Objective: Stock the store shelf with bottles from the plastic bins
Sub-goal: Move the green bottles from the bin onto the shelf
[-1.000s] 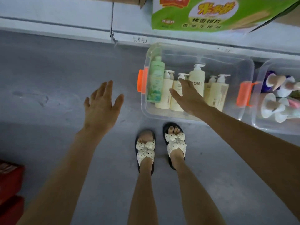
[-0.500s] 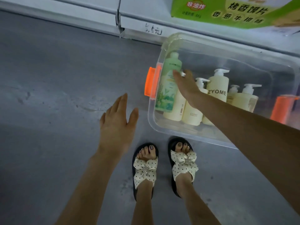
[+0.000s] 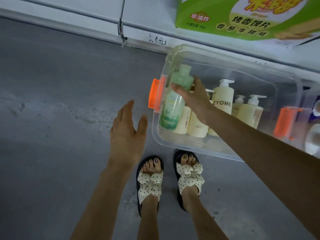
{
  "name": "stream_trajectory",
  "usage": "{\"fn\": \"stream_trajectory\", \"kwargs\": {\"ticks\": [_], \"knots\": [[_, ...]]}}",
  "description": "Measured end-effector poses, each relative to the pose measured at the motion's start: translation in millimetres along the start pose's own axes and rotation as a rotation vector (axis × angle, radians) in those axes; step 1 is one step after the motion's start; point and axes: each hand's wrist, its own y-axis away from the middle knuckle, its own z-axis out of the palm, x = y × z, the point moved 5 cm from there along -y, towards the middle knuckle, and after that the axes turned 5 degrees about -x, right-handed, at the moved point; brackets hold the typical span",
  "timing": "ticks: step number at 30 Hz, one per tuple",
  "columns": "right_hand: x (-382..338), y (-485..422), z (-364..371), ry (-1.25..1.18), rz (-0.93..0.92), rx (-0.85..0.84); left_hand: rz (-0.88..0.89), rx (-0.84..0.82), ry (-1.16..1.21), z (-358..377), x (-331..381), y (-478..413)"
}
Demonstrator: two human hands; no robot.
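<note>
One head-worn view, wide-angle, pitched steeply down from standing height. Straight below: grey floor [image 3: 52, 118], with sandalled feet [image 3: 189, 177] at lower centre. Facing the shelf base [image 3: 69, 16] along the top edge. Close over the clear bin [image 3: 242, 71] at upper right. Framed by left hand [image 3: 127, 130] and right hand [image 3: 194, 99], reaching in from the bottom corners.

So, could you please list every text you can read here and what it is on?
"ZYOME": tall cream pump bottle; also in small print on a shorter cream bottle.
"非油炸", "烤香馍片", "香煎牛排味", "4kg": green carton.
Too blurred to read: the label of the green bottle and the scrawl on the shelf base.
</note>
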Motion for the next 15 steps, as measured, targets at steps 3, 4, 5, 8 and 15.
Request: {"fn": "stream_trajectory", "kwargs": {"ticks": [3, 4, 5, 8, 15], "knots": [[-10.8, 28.0, -8.7, -0.04, -0.049, -0.038, 0.027, -0.038, 0.067, 0.1, 19.3, 1.4], [-15.4, 36.7, -11.9, -0.055, -0.063, -0.051, 0.027, -0.054, 0.12, -0.1, 27.8, 2.4], [-20.6, 45.5, -14.8, -0.068, -0.072, -0.071, 0.027, -0.067, 0.174, 0.6, 35.0, 2.9], [-36.5, 73.1, -20.8, -0.125, -0.062, -0.157, 0.011, -0.097, 0.333, 5.7, 52.1, 1.0], [-50.6, 112.9, -29.9, -0.268, -0.036, -0.175, -0.176, -0.637, 0.655, 47.6, 71.9, 7.2]]}}
